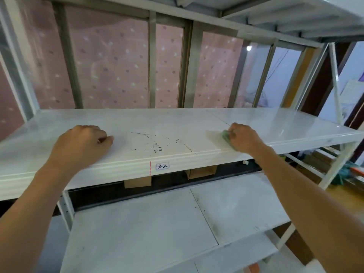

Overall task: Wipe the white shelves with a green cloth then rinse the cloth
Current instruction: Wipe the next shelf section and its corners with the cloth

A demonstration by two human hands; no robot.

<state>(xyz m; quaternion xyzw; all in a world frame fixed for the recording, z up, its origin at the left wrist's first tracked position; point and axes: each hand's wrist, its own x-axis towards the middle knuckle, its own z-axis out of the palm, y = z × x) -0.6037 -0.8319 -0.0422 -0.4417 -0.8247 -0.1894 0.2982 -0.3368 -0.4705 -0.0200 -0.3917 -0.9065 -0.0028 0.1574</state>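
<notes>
A white shelf (pixel 177 119) labelled "3-2" spans the view at chest height. Dark specks of dirt (pixel 155 145) lie on its middle near the front edge. My right hand (pixel 243 137) rests on the shelf's right part, shut on a bunched green cloth (pixel 226 135) that shows only at the hand's left side and is blurred. My left hand (pixel 84 143) lies on the shelf's left part as a loose fist with nothing in it. A lower white shelf (pixel 157 223) sits below, with a few specks along its seam.
Another shelf (pixel 295 14) hangs overhead. Behind the rack is a window (pixel 110 62) with a pink dotted curtain. Cardboard boxes (pixel 137 182) sit under the shelf's front lip. White uprights (pixel 334 170) stand at the right, with boxes and clutter beyond.
</notes>
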